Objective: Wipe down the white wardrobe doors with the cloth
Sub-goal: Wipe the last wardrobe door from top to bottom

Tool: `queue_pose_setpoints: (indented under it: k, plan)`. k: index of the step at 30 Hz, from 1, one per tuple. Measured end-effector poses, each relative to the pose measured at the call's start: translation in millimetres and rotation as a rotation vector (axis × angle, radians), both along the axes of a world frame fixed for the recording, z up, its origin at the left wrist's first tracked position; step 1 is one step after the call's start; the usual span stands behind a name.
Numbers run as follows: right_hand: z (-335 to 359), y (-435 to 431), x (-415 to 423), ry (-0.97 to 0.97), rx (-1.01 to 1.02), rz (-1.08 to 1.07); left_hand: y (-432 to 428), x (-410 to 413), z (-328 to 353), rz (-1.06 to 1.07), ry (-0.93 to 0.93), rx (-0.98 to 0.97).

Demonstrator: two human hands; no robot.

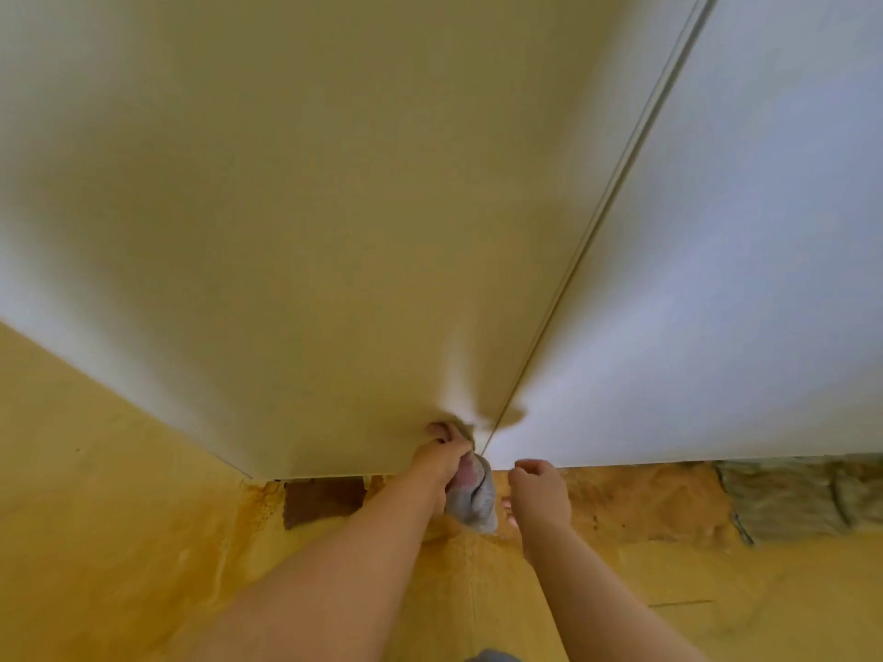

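Cloth [474, 500], grey and bunched, is low down at the foot of the wardrobe, and the left grip [445, 455] has it. The fingers are curled round the wad, and their tips press on the left door [286, 231] just above its bottom edge. Most of the cloth hangs loose below the hand, past the door's lower edge and over the yellow floor [119, 542].

The seam [597, 222] between the two doors runs down to a point just right of that hand, almost touching the cloth. The right door [716, 279] stretches away bare and wide beyond it. The left door likewise has broad open surface above and to the left.

The right grip [539, 484] hovers beside the cloth, below the right door's bottom edge. Its fingers are loosely curled and it holds nothing. Under the left door there's a brown patch [315, 501].
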State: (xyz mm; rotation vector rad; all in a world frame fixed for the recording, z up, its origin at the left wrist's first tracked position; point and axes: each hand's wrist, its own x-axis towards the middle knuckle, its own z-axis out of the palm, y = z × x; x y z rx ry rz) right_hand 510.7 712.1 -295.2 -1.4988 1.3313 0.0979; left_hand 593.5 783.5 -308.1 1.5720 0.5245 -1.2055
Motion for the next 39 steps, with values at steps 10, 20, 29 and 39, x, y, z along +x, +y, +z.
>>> queue_pose_setpoints:
  k: [10,20,29,39]
  plan:
    - [267.6,8.3,16.3,-0.067,-0.005,0.16,11.3,-0.9,286.8,-0.09,-0.171,-0.025]
    - [460.1,10.6,-7.0,-0.273,0.016,0.21,11.1,-14.2,489.0,-0.3,-0.383,-0.164]
    - [509.3,-1.5,-92.2,-0.323,-0.289,-0.031,-20.6,-84.1,543.6,-0.562,-0.617,-0.3]
    - [498.9,-49.2,-188.1,-0.246,-0.351,-0.354,-71.2,-168.5,525.2,-0.806,-0.576,-0.36]
